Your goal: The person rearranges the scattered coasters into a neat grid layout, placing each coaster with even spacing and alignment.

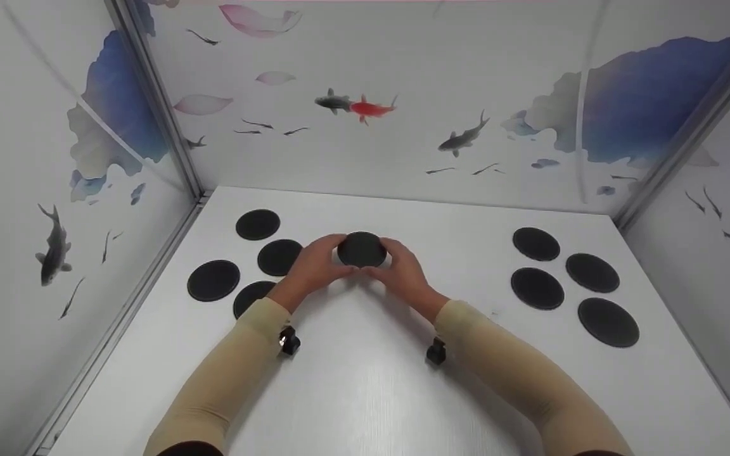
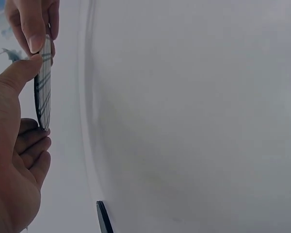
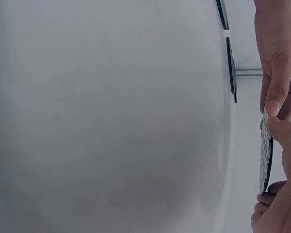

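Between my hands is a thin round coaster point(image 1: 362, 249), its black face toward the head camera. Its other face, pale with dark crossing lines, shows edge-on in the left wrist view point(image 2: 44, 92) and the right wrist view. My left hand point(image 1: 319, 265) holds the coaster's left edge, with thumb at the near rim and fingers along the far side. On the opposite edge my right hand point(image 1: 406, 269) grips it the same way. The two thumb tips almost meet at the near rim. In the wrist views the coaster appears raised off the table.
Several black coasters point(image 1: 213, 280) lie flat on the white table point(image 1: 365, 380) to the left, one partly covered by my left forearm. Several more point(image 1: 537, 289) lie to the right. White panels point(image 1: 403, 50) painted with fish enclose the table at the back and sides.
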Demonstrator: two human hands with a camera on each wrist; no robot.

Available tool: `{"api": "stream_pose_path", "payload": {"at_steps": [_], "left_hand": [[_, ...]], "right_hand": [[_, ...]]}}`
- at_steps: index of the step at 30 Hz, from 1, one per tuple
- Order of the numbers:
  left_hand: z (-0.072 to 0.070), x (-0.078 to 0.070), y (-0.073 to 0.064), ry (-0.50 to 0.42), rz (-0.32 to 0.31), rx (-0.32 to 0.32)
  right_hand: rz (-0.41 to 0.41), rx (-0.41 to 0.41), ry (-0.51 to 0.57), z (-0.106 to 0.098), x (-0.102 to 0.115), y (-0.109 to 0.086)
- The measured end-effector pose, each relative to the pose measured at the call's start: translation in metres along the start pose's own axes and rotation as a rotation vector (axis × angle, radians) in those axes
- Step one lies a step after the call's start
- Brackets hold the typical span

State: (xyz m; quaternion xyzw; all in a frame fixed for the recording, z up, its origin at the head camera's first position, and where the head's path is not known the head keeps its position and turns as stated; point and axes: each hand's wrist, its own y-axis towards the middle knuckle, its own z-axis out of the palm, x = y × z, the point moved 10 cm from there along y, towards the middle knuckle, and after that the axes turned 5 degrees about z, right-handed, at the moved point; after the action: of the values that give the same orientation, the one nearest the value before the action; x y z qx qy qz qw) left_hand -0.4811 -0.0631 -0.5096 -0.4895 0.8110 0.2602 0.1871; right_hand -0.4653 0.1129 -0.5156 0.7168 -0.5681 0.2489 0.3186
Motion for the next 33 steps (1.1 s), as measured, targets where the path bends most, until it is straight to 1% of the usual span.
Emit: {"api": "stream_pose_path", "payload": {"at_steps": [5, 13, 17, 24, 29, 33], "left_hand": [[0.001, 0.002, -0.004, 0.006, -0.002, -0.006], [0.003, 0.004, -0.004, 0.001, -0.002, -0.011], [0.006, 0.008, -0.003, 0.012, -0.012, 0.010], [0.016, 0.013, 0.003, 0.031, -0.039, 0.079], [0.021, 0.014, 0.008, 0.035, -0.051, 0.103], [0.024, 0.013, 0.009, 0.029, -0.062, 0.123]], "right_hand": [[0.018, 0.010, -0.018, 0.002, -0.001, -0.002], [0.028, 0.022, -0.029, 0.005, -0.001, -0.002], [0.050, 0.045, -0.011, 0.009, -0.004, 0.000], [0.102, 0.086, 0.037, 0.017, -0.014, 0.006], [0.121, 0.107, 0.026, 0.021, -0.019, 0.010], [0.140, 0.117, -0.005, 0.023, -0.022, 0.011]]}}
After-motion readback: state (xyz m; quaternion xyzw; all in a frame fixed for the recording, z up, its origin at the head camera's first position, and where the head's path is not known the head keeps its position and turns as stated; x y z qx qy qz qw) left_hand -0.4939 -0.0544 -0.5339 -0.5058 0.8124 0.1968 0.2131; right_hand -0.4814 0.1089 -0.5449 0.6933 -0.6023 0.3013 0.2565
